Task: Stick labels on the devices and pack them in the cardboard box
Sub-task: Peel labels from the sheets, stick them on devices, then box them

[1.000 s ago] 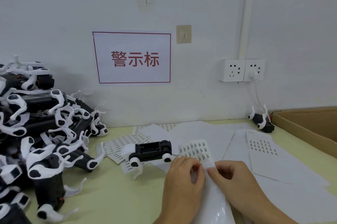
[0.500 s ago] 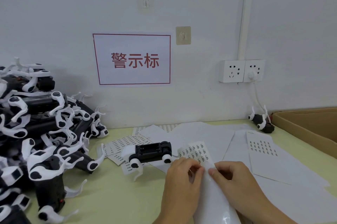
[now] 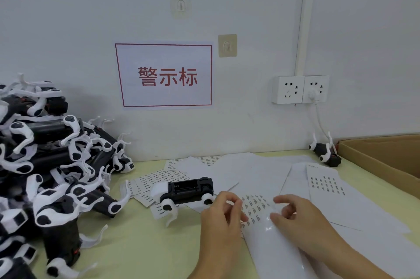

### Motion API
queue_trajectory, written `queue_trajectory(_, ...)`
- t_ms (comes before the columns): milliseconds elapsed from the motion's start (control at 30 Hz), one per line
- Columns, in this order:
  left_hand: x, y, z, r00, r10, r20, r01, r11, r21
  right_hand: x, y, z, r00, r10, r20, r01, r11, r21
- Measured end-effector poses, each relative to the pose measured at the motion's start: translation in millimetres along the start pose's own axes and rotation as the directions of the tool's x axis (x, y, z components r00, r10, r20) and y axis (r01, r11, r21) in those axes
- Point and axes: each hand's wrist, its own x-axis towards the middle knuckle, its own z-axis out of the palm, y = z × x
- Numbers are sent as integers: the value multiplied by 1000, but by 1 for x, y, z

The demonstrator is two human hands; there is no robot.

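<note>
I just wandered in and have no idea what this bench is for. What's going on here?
A person is working over a glossy label sheet on the table. The left hand and right hand both pinch at its top edge, apparently peeling a sticker. One black-and-white device lies just beyond, unlabelled as far as shows. A big pile of devices waits on the left; the cardboard box sits open on the right.

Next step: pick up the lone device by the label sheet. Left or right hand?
Left. The left hand sits right beside the device, while the right hand lies across the label sheet.
</note>
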Motion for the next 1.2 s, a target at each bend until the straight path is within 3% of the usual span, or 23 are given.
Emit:
queue_trajectory(100,0,0,1,1000,-5,15,5,1000,-28,-2,-2,0,995,-76,-71,67,990,-123)
queue_trajectory(200,1,-2,1,1000,13,3,-13,1000,-21,-4,-4,3,981,-170,-92,163,984,-74)
queue_trajectory(400,-2,0,1,997,72,30,-73,997,29,-7,-10,9,984,-177,3,176,981,82)
queue_trajectory(700,-1,-2,2,989,123,86,-129,989,69,-10,-12,11,987,-156,-31,159,967,201)
queue_trajectory(1200,-3,-3,5,975,157,154,-167,985,49,-8,-5,16,964,-257,-69,265,953,146)
